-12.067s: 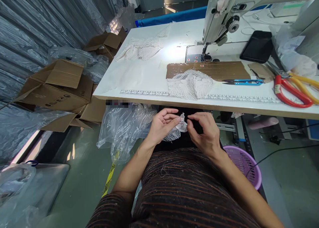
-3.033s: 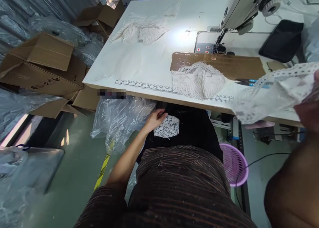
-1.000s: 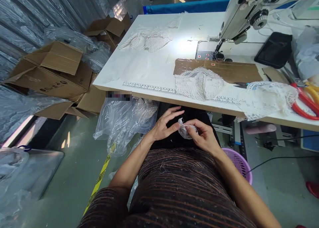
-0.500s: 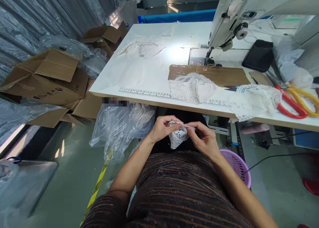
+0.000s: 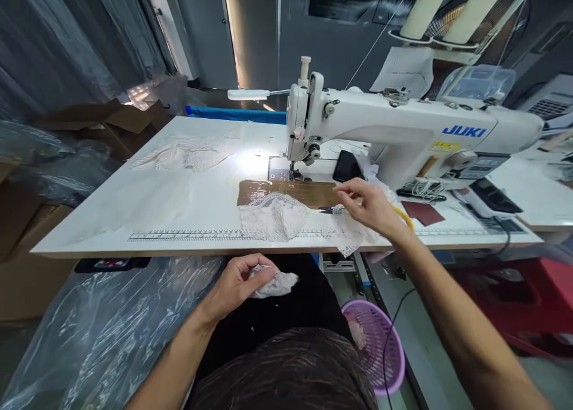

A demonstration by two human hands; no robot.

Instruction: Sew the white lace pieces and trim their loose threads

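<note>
In my left hand point(image 5: 244, 281) is a crumpled piece of white lace fabric point(image 5: 280, 284), pinched between thumb and fingers over my lap. My right hand point(image 5: 369, 206) is above the table's right part, its fingers loosely bent and apart, with nothing visible in them. Beneath and beside it lie another white lace piece point(image 5: 351, 231) and a dark pointed tool tip point(image 5: 326, 210). A yellow scissor handle point(image 5: 405, 216) shows partly behind my right wrist. Further left, a white lace cup-shaped piece point(image 5: 275, 218) rests against a brown strip point(image 5: 255, 192).
A JUKI sewing machine point(image 5: 371, 114) stands on the white table point(image 5: 147, 201), with a black phone-like object point(image 5: 348, 166) by its base. More lace point(image 5: 188, 153) lies at the back left. Below are a purple basket point(image 5: 396, 356) and clear plastic bags point(image 5: 134, 320); cardboard boxes point(image 5: 27, 231) stand left.
My right hand has let go of the lace and moved up and right over the table. My left hand keeps the lace. The view has tilted up and turned right.
</note>
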